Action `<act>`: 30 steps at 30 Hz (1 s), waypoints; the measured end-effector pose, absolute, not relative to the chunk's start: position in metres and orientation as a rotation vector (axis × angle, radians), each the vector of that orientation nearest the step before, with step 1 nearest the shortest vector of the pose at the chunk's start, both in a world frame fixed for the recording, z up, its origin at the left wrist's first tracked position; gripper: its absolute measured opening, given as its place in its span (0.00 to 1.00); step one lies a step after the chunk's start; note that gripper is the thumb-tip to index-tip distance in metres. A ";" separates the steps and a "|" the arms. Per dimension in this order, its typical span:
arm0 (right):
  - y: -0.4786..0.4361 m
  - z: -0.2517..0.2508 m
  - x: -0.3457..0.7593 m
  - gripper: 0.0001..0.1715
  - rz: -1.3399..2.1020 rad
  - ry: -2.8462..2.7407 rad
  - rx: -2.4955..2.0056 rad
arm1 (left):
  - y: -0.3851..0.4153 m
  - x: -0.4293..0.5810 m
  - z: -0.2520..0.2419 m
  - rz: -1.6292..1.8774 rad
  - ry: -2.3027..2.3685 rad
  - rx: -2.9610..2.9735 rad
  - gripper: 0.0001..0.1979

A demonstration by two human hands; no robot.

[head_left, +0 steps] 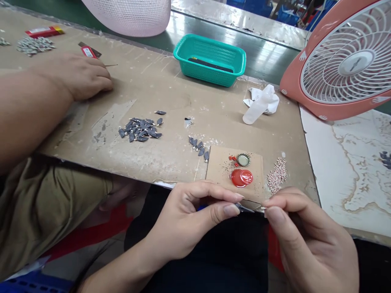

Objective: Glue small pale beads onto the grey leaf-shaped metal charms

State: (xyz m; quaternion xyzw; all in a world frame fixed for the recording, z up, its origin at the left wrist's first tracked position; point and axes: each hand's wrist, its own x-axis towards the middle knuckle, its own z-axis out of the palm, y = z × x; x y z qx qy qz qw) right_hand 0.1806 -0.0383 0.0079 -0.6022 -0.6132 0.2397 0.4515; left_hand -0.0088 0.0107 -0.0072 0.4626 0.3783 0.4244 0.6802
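Note:
Thumb and finger of my left hand (198, 219) pinch a small dark grey piece (244, 208) above the table's front edge. Just right of it, my right hand (305, 228) is closed on a tiny pale bead (263, 208), close to the tip of the grey piece. Behind my hands lies a cardboard square (214, 173) bearing a red blob (240, 178), a bottle cap (243, 160) and red crumbs. A pile of pinkish beads (277, 176) is right of the card. Several grey pieces (198, 147) lie left of it, with a larger pile (140, 129) farther left.
Another person's hand (82, 75) rests on the table at left, near a red-handled blade (88, 51). A teal basket (210, 59), a small translucent bottle (259, 106) on crumpled tissue and a pink fan (345, 61) stand behind. A pink mesh basket (131, 16) is at the top.

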 end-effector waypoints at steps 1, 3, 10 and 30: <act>-0.040 0.009 0.179 0.04 0.568 -1.548 -1.477 | 0.009 -0.008 -0.006 0.955 0.854 1.027 0.13; -0.042 0.012 0.174 0.05 0.539 -1.581 -1.451 | 0.007 -0.008 -0.005 0.970 0.871 1.034 0.12; -0.045 0.010 0.161 0.06 0.511 -1.525 -1.427 | 0.003 -0.006 -0.003 1.024 0.881 1.130 0.10; -0.043 0.007 0.161 0.06 0.544 -1.528 -1.444 | 0.002 -0.002 -0.003 1.059 0.880 1.191 0.12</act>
